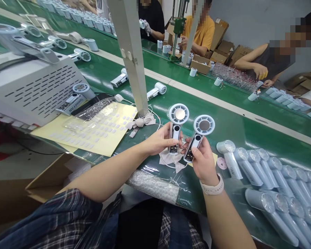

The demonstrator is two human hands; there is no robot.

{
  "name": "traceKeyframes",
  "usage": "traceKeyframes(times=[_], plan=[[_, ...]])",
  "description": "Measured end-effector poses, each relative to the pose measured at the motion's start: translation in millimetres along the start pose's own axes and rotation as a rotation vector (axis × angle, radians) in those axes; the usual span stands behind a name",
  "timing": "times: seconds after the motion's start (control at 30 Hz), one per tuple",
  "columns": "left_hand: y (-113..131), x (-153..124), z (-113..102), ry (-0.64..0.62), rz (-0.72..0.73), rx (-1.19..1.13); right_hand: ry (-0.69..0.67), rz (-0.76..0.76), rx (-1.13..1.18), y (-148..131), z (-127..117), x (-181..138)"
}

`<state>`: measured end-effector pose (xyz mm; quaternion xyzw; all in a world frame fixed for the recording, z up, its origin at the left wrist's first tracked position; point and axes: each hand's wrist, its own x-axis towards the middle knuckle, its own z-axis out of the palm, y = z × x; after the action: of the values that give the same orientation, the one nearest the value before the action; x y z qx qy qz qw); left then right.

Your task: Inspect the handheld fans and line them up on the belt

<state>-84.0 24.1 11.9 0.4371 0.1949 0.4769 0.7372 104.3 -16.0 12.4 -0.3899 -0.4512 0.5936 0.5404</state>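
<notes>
Two light-blue handheld fans are held upright side by side over the near edge of the bench. My left hand [162, 141] is closed around the handle of the left handheld fan [175, 129], whose round hub looks pale and shiny. The right handheld fan [197, 137] tilts a little to the right in the grip of my right hand [203, 157]; its hub is darker grey. Both handles face me with dark inner parts exposed. Under the fans lie pale scraps [171, 159] and a white cable [159, 117]. A pink disc [222, 163] rests just right of my right hand.
Rows of blue fans [251, 166] lie at the right. A metal post [132, 58] rises from the bench beside a yellow sticker sheet [103, 138]. At the left stands a white vented box [46, 90]. Beyond the green belt [207, 93], other people work with fan parts.
</notes>
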Motion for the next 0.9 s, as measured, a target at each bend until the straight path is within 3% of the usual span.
traceKeyframes(times=[0.43,0.77,0.9], plan=[[-4,1,-2,0.014,-0.02,0.018,0.036,-0.001,-0.022,-3,2,0],[-9,10,-8,0.215,0.057,0.161,0.082,0.065,-0.01,1,5,1],[-8,8,-8,0.112,0.058,0.163,0.039,0.058,-0.007,1,6,0]])
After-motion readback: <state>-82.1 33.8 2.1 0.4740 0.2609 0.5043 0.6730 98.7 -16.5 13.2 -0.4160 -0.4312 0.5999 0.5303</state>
